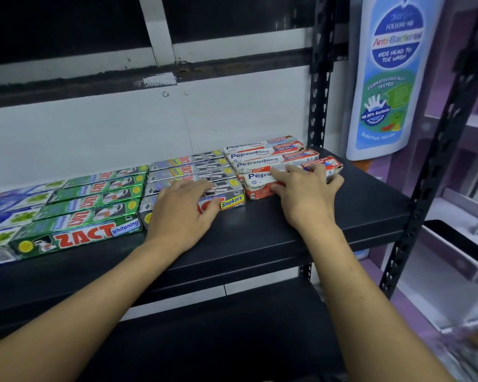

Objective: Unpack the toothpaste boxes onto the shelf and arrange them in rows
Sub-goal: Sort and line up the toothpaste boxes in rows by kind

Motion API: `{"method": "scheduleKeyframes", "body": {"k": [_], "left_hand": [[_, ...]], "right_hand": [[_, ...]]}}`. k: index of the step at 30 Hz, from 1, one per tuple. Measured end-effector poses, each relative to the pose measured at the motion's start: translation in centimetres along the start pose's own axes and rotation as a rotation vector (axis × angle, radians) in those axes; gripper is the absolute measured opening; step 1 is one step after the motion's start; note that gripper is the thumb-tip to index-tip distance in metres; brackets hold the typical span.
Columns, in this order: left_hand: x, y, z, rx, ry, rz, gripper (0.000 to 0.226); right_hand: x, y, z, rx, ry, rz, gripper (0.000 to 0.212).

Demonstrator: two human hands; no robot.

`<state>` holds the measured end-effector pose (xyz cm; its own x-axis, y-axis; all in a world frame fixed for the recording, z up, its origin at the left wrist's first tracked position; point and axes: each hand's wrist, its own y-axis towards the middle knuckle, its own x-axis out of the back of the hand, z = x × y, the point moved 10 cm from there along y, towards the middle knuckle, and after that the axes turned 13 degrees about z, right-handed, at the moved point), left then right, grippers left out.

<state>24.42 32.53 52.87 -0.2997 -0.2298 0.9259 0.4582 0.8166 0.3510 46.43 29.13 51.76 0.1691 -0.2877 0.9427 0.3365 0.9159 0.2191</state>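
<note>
the arranging step is judged to be in hand: at the right end of the black shelf (301, 216), the front pepsodent box (255, 176) is grasped by the right hand (307, 194), fingers curled over its far end. the front smokers box (232, 201) just beside it is pressed by the left hand (182, 213), laid on it with fingers nearly straight. next, both boxes would likely need to be nudged square with the rows behind them, in line with the green zact boxes (94, 205).

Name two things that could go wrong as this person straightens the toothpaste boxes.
1. The right hand grips the front Pepsodent box; a hard push may knock the row behind it out of line.
2. The left hand rests on the front silver Zact box; sliding it could nudge the green Zact boxes beside it.
</note>
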Motion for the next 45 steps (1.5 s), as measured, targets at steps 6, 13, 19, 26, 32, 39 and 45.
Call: {"method": "scheduleKeyframes", "body": {"k": [6, 13, 19, 26, 32, 39, 45], "left_hand": [[0.0, 0.0, -0.1, -0.001, 0.004, -0.013, 0.037], [0.0, 0.1, -0.1, -0.006, 0.022, -0.005, 0.039], [1.3, 1.9, -0.9, -0.083, -0.091, -0.013, 0.038], [1.2, 9.6, -3.8, -0.167, -0.163, 0.166, 0.029], [-2.4, 13.2, -3.2, -0.141, -0.062, 0.382, 0.04], [-2.7, 14.3, -3.0, -0.157, -0.16, 0.403, 0.047], [-3.4, 14.6, -2.2, -0.117, -0.326, 0.454, 0.044]], "right_hand": [[0.2, -0.2, 0.4, 0.022, -0.017, -0.002, 0.035], [0.0, -0.1, 0.5, 0.05, -0.006, 0.0, 0.034], [-0.1, 0.3, -0.6, 0.005, 0.159, -0.017, 0.05], [-0.4, 1.2, -2.8, -0.11, 0.387, -0.025, 0.052], [-0.2, 1.1, -3.2, -0.119, 0.446, -0.043, 0.05], [0.1, 1.0, -3.4, -0.121, 0.489, -0.061, 0.045], [0.0, 1.1, -3.4, -0.12, 0.504, -0.061, 0.042]]}}
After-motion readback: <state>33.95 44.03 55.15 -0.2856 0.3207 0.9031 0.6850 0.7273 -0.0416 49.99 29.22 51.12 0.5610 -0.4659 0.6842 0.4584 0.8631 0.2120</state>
